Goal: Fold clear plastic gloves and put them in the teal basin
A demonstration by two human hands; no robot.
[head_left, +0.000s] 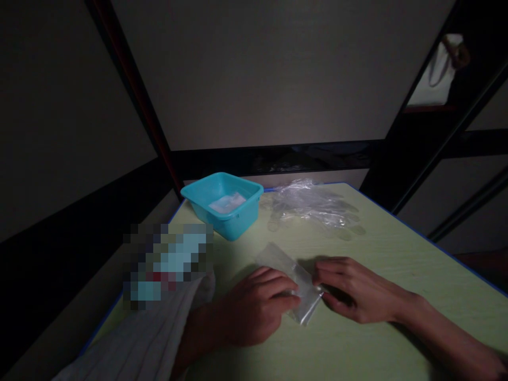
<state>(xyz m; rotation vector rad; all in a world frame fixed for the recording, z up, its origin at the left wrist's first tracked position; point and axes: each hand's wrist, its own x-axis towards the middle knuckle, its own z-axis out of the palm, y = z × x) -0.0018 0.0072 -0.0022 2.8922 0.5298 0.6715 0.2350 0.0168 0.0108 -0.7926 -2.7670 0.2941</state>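
Note:
A small clear plastic bag [304,286] lies flat on the table between my two hands. My left hand [260,307] is closed on its near left edge, thumb and fingers together. At the right edge, my right hand [347,288] pinches the bag between thumb and curled fingers. The far left corner of the bag sticks out beyond my left fingers. Whether anything is inside the bag, I cannot tell. Beyond my hands lies a loose pile of clear plastic gloves [313,206].
A turquoise plastic basket [238,225] with white, flat packets [228,202] in it stands at the back left of the pale table [397,254]. Left of my hands, a pixelated object [170,259] is on the table. Panels rise behind; a white bag [436,74] stands in a recess.

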